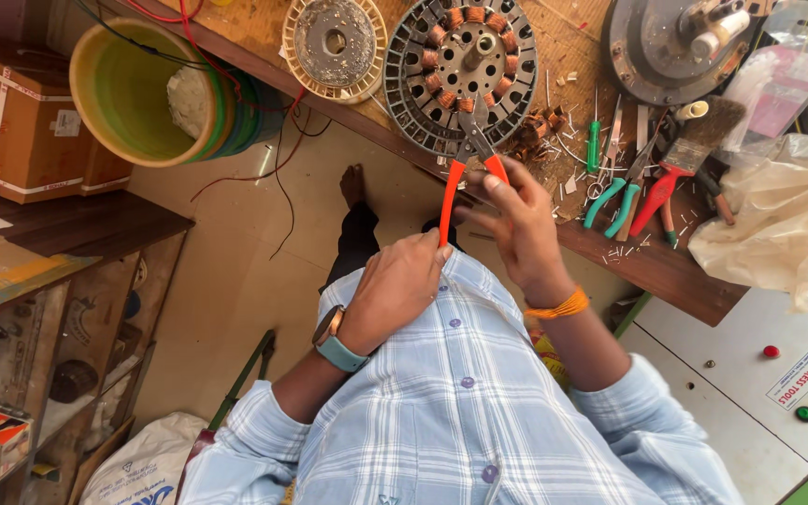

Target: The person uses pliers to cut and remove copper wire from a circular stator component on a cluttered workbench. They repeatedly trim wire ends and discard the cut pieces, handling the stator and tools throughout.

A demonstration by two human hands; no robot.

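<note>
Orange-handled pliers point away from me, their jaws resting on the copper windings of a round grey motor stator on the wooden bench. My right hand, with an orange thread at the wrist, grips the right handle. My left hand, wearing a watch with a teal strap, is closed against the end of the left handle, close to my checked shirt.
The bench holds a cream ribbed disc, a grey motor housing, green-handled pliers, a red-handled brush, wire scraps and crumpled plastic. A green bucket, cardboard boxes and shelves stand at the left. A white panel with buttons is at the right.
</note>
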